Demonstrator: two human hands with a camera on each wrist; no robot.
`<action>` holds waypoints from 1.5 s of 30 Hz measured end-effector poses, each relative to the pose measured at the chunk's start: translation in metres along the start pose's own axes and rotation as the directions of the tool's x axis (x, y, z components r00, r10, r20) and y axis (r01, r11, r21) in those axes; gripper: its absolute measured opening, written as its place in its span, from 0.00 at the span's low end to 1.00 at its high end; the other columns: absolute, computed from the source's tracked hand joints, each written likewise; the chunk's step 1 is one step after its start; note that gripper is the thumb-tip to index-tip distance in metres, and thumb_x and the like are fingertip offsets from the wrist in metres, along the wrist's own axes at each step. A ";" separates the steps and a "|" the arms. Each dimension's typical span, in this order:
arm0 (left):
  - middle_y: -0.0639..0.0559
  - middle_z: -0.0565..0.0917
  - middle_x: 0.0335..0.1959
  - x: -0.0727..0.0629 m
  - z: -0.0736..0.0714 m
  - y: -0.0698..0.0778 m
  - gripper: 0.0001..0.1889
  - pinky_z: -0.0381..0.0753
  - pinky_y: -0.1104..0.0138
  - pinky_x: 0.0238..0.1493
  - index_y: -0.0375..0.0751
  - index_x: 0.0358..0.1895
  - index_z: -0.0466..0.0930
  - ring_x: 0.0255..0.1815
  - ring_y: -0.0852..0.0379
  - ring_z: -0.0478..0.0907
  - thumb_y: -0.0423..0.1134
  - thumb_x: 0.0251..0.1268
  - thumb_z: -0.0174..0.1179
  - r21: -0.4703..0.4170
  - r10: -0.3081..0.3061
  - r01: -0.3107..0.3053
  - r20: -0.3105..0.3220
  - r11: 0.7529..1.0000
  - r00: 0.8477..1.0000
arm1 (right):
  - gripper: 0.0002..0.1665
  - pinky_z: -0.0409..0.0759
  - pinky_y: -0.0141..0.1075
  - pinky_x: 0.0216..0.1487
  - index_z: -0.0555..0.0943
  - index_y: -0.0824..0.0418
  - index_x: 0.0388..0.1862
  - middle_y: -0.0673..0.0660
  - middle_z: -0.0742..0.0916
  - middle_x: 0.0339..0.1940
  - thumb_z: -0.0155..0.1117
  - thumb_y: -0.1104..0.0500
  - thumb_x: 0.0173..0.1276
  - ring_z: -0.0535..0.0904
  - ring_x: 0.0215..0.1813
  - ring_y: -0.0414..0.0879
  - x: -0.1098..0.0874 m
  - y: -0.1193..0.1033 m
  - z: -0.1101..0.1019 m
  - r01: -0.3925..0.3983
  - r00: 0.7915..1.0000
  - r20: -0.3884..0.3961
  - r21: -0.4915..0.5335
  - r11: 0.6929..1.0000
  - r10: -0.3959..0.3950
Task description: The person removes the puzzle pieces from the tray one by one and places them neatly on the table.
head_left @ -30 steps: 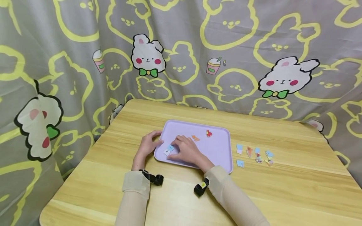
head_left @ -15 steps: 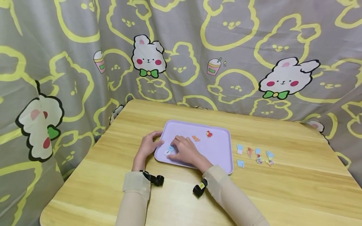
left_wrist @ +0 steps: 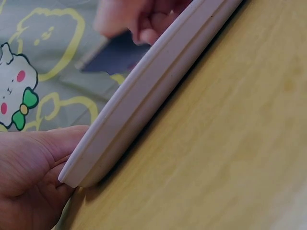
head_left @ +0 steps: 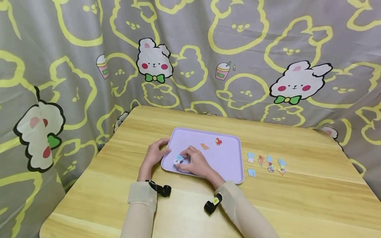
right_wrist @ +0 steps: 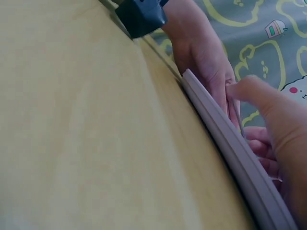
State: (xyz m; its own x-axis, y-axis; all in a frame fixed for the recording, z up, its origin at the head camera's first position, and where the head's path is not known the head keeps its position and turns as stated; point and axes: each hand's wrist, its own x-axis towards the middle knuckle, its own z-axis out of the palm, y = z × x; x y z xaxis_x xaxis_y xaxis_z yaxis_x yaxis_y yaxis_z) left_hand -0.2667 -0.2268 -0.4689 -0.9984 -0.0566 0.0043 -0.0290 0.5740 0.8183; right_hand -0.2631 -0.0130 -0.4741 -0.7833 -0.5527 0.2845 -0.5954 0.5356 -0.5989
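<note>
A lilac tray (head_left: 221,160) lies on the wooden table, and my left hand (head_left: 155,152) holds its left edge, thumb at the rim. Over the tray's near left part, my right hand (head_left: 194,161) pinches a small blue-and-white puzzle piece (head_left: 178,160), possibly two joined, between thumb and fingers. In the left wrist view this puzzle piece (left_wrist: 112,55) looks dark and stands tilted above the rim. An orange puzzle piece (head_left: 204,146) and a red one (head_left: 218,141) lie farther back on the tray. The right fingertips are partly hidden.
Right of the tray, several loose puzzle pieces lie on the table, among them a blue-and-pink piece (head_left: 251,157), a blue piece (head_left: 251,173) and an orange piece (head_left: 261,160). A patterned curtain (head_left: 190,59) hangs behind the table (head_left: 312,198).
My right hand has tilted the blue-and-white piece up from the tray. My left hand stays at the tray's edge, and the other pieces lie as before.
</note>
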 end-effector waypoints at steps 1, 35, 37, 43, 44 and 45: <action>0.43 0.77 0.67 0.000 0.000 0.001 0.25 0.59 0.50 0.78 0.41 0.66 0.73 0.74 0.43 0.65 0.36 0.65 0.63 -0.003 -0.005 0.005 0.000 1.000 1.000 | 0.25 0.71 0.31 0.41 0.84 0.56 0.46 0.49 0.80 0.35 0.74 0.44 0.54 0.71 0.37 0.40 -0.001 0.000 -0.001 0.001 1.000 -0.007 0.022 1.000 -0.001; 0.41 0.74 0.69 -0.002 0.001 0.004 0.25 0.60 0.50 0.78 0.40 0.67 0.72 0.75 0.42 0.63 0.36 0.67 0.61 0.013 -0.024 0.024 0.011 1.000 1.000 | 0.21 0.71 0.59 0.67 0.83 0.59 0.46 0.55 0.81 0.35 0.75 0.52 0.54 0.63 0.75 0.68 -0.038 0.018 -0.035 0.073 0.993 -0.094 0.059 0.996 -0.067; 0.41 0.74 0.69 -0.002 0.001 0.004 0.25 0.59 0.49 0.78 0.40 0.67 0.72 0.75 0.42 0.63 0.36 0.67 0.61 0.012 -0.026 0.026 0.011 1.000 1.000 | 0.21 0.72 0.58 0.65 0.83 0.58 0.46 0.54 0.81 0.35 0.75 0.52 0.54 0.62 0.76 0.67 -0.039 0.020 -0.037 0.073 0.993 -0.099 0.060 0.996 -0.067; 0.42 0.74 0.69 -0.002 0.001 0.005 0.25 0.59 0.50 0.78 0.41 0.67 0.72 0.75 0.43 0.63 0.37 0.67 0.61 -0.003 -0.034 0.034 0.020 0.999 0.999 | 0.22 0.73 0.56 0.64 0.83 0.57 0.48 0.52 0.83 0.39 0.74 0.52 0.55 0.65 0.75 0.63 -0.043 0.023 -0.044 0.057 0.993 -0.102 0.041 0.998 -0.052; 0.41 0.74 0.69 -0.002 0.001 0.005 0.25 0.60 0.50 0.78 0.41 0.67 0.72 0.75 0.43 0.63 0.36 0.67 0.61 -0.002 -0.033 0.033 0.021 0.999 0.999 | 0.22 0.73 0.55 0.63 0.83 0.57 0.49 0.53 0.83 0.41 0.74 0.52 0.55 0.66 0.74 0.62 -0.044 0.023 -0.045 0.057 0.993 -0.102 0.035 0.998 -0.053; 0.41 0.74 0.69 -0.002 0.001 0.005 0.25 0.60 0.49 0.78 0.41 0.67 0.72 0.75 0.42 0.63 0.36 0.67 0.61 -0.002 -0.032 0.032 0.020 0.999 0.999 | 0.22 0.73 0.55 0.62 0.83 0.57 0.49 0.55 0.84 0.45 0.74 0.52 0.55 0.67 0.74 0.62 -0.044 0.024 -0.046 0.060 0.993 -0.103 0.033 0.998 -0.056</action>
State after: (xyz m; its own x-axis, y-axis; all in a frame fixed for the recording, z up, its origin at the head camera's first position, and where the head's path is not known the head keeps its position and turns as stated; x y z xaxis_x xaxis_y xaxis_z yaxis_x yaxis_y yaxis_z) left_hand -0.2647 -0.2230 -0.4654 -0.9977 -0.0584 -0.0330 -0.0605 0.5706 0.8190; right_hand -0.2506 0.0537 -0.4666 -0.7630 -0.5130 0.3933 -0.6349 0.4802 -0.6053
